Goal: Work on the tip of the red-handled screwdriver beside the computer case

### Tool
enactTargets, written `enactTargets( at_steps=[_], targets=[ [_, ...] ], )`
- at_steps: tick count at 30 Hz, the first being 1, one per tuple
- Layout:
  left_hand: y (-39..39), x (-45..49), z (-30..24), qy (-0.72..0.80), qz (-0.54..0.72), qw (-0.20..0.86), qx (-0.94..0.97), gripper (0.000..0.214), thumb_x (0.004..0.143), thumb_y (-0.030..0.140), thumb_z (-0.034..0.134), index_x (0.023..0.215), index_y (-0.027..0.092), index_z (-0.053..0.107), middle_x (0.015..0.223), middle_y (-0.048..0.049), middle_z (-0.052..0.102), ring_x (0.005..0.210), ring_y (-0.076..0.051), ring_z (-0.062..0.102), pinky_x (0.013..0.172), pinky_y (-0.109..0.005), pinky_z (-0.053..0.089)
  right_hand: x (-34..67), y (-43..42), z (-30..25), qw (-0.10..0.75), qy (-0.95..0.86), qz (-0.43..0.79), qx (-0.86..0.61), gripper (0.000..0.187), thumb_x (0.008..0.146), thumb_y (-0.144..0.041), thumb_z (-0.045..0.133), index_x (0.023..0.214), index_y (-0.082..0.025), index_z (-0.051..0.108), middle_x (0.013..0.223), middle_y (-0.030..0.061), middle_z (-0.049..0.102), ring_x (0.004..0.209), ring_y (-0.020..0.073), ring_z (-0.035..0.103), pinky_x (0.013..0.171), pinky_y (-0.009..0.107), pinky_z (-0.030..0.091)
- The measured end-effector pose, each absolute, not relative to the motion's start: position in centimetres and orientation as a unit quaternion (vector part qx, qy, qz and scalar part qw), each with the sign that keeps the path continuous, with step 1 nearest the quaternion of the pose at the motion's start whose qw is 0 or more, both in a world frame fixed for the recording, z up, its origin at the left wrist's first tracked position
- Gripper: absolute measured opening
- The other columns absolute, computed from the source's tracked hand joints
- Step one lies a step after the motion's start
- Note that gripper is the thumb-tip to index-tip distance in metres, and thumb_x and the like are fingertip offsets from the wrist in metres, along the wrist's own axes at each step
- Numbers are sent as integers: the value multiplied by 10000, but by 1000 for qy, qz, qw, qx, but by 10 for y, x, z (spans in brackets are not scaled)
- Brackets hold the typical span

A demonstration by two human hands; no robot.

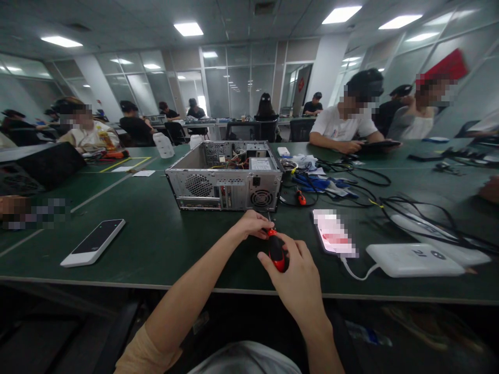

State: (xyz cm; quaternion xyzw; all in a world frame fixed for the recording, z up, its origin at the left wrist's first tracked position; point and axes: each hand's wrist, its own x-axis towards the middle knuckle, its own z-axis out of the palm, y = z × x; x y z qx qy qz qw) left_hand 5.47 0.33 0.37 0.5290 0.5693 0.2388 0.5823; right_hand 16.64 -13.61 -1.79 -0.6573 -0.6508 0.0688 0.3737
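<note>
A screwdriver (277, 251) with a red-and-black handle points away from me, its shaft toward the lower right of an open computer case (237, 195). My right hand (302, 267) holds the handle between thumb and fingers. At the front of the handle, my left hand (253, 224) pinches around the collar and shaft. The silver case lies on its side with its back panel facing me, showing a round vent, card slots and a power supply fan. Cables and a labelled metal box show inside it. Whether the tip touches a screw is too small to tell.
Right of the case lie a second screwdriver (300, 197), blue-and-white gloves (327, 186) and black cables (370, 176). A phone (333, 234) is wired to a white power bank (415, 259). A white handheld device (93, 243) lies left. Across the green table sits a person (346, 122).
</note>
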Motion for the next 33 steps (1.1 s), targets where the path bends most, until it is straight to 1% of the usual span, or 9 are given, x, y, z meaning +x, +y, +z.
enactTargets(
  at_steps=[4,7,11,15,19,23,26,29,33],
  targets=[
    [2,55,4,571,241,585,523,73,845,158,689,862,89,705,677,-29,702,470,-66,591,566,-190,556,170,-141,-10,308,-638,131,-694,491,1008,-447,279,1433,-229,394,920,73,706,785,260,683,676,345,428],
    [3,54,3,563,244,591,524,71,838,158,697,854,89,703,674,-32,701,473,-69,593,574,-199,557,171,-142,-9,306,-628,146,-700,539,995,-434,331,1493,-234,276,856,38,722,744,266,694,650,328,392],
    [4,52,3,550,239,603,525,46,842,137,680,854,93,681,657,-20,690,477,-80,607,595,-223,573,172,-140,-11,346,-608,156,-697,536,924,-437,491,1407,-240,368,771,-11,708,709,243,685,653,312,379],
    [3,51,4,540,242,608,529,80,843,165,687,855,92,658,688,-27,697,488,-96,627,588,-244,581,171,-138,-13,369,-592,143,-702,469,868,-426,567,1281,-239,449,708,-35,690,652,220,668,647,301,368],
    [2,51,1,537,245,592,548,195,831,265,726,869,84,663,719,-45,705,519,-109,643,599,-262,593,168,-137,-13,373,-586,133,-706,417,835,-423,598,1193,-245,476,700,-41,681,639,207,661,633,292,360],
    [4,52,-1,550,241,577,554,242,794,262,768,905,74,663,683,-47,698,541,-123,657,633,-279,602,166,-138,-16,370,-587,120,-710,394,803,-426,622,1128,-244,496,702,-40,653,649,201,645,620,285,357],
    [5,54,-3,554,239,576,552,281,769,271,793,923,79,658,677,-44,700,529,-128,662,623,-279,598,167,-138,-19,377,-594,73,-707,366,765,-388,646,1075,-242,515,782,-14,629,707,203,623,634,288,376],
    [7,56,-5,548,231,584,552,232,796,249,767,917,87,654,644,-30,688,515,-130,663,596,-262,589,169,-136,-21,386,-602,30,-698,312,752,-327,640,1029,-238,529,866,12,598,752,202,593,651,294,399],
    [9,57,-7,557,234,578,549,156,815,205,740,878,86,662,623,-25,678,506,-113,652,616,-254,592,168,-133,-23,385,-623,42,-680,290,753,-312,643,1016,-238,547,866,9,572,734,190,573,638,291,409]
  ],
)
